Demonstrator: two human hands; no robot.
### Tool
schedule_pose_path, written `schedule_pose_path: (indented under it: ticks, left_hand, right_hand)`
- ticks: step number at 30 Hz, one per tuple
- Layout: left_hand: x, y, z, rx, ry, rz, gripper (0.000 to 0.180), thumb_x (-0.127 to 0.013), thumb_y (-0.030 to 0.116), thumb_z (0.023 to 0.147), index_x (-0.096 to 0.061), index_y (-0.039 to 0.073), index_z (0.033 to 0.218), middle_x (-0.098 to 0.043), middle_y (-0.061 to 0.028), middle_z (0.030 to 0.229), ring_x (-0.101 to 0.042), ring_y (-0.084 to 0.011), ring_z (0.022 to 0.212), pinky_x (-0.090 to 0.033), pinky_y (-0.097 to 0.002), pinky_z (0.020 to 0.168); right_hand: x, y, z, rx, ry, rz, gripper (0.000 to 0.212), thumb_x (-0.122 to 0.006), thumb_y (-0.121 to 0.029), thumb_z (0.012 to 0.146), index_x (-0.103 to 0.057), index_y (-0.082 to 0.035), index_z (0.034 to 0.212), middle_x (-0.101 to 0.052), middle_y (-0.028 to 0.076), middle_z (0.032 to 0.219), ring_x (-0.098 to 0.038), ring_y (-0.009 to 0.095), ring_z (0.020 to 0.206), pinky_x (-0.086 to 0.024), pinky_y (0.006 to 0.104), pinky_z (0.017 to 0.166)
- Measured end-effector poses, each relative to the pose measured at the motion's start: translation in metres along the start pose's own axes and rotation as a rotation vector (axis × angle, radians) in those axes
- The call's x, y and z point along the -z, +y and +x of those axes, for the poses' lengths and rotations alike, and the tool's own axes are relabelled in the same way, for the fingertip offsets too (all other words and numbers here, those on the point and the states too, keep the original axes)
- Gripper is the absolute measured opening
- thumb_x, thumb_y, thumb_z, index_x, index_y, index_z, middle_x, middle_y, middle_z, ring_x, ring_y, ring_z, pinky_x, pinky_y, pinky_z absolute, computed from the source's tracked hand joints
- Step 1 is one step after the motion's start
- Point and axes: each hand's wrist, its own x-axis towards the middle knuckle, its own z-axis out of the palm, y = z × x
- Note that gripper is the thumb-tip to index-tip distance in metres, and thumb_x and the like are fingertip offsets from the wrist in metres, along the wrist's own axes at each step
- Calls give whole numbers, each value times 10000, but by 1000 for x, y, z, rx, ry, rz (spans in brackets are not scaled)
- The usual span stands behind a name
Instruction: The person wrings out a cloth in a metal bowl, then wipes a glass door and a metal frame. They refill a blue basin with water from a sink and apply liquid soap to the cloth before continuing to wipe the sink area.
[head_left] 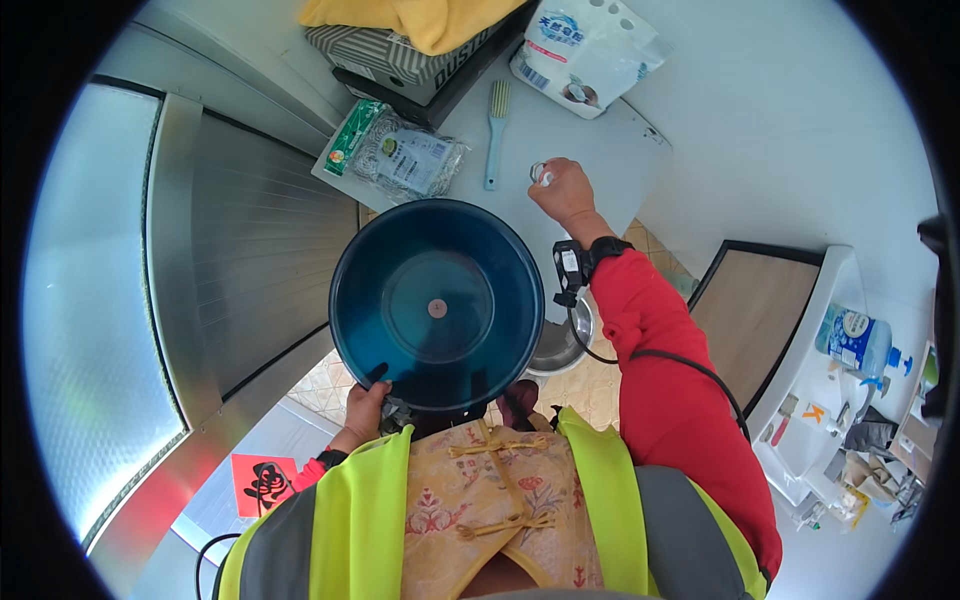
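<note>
A dark blue-green round basin [438, 375] is in front of me, its open side facing up. My left hand [364, 408] grips its near left rim, the thumb over the edge. Inside, a small pale round spot [437, 308] marks the middle of the bottom. Beyond the basin's right side, my right hand [566, 190] is closed above the grey tabletop [545, 130]. A small white and silvery thing [541, 174] pokes out from its fingers; most of it is hidden. A light blue brush [495, 135] with pale bristles lies left of that hand.
Clear-wrapped silvery scrubbers [415, 160] lie at the table's left. A striped box [400, 65] under yellow cloth [430, 20] and a white detergent bag [590, 55] stand behind. A metal pot [560, 345] sits below, partly behind the basin. At right, a washbasin [800, 400] holds a pump bottle [858, 340].
</note>
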Motion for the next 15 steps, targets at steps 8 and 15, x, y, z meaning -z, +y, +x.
schedule_pose_path:
  ticks: [8, 15]
  left_hand:
    - [15, -12, 13, 72, -74, -49, 434, -637, 108, 823, -567, -34, 1227, -652, -48, 941, -586, -130, 829, -470, -259, 777]
    - [19, -1, 11, 94, -96, 18, 476, -627, 152, 825, -564, -9, 1269, -654, -42, 929, -574, -125, 817, -454, -258, 775]
  right_hand:
    - [-52, -8, 96, 209, -53, -326, 262, -648, -143, 697, -672, -50, 941, -601, 72, 1116, -507, 281, 1128, -518, 387, 858]
    - [-58, -7, 110, 229, -26, -313, 320, -701, -194, 720, -664, -120, 1029, -542, 62, 1230, -482, 274, 1180, -504, 392, 896]
